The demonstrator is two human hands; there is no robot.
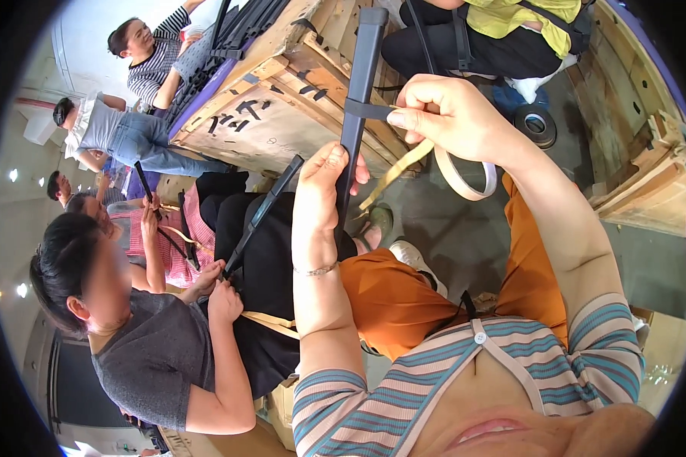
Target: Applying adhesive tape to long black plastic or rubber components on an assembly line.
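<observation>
My left hand (pixel 324 177) is closed around the lower part of a long black bar (pixel 365 61), which stands up tilted and has a rounded cap at its top end. A short stretch of black tape (pixel 368 110) lies across the bar above that hand. My right hand (pixel 453 114) pinches the tape's free end between thumb and fingers, to the right of the bar. Below the right hand hangs a pale yellow strip (pixel 399 175), and a whitish loop (pixel 465 186) curls beside it. Whether these join the black tape is hidden by the fingers.
A wooden crate (pixel 244 126) stands ahead on the left, with several black bars (pixel 236 30) piled above it. A roll of black tape (pixel 536 126) lies on the floor near another wooden crate (pixel 644 183). Close at left, a seated person (pixel 156 346) holds a similar bar (pixel 263 217).
</observation>
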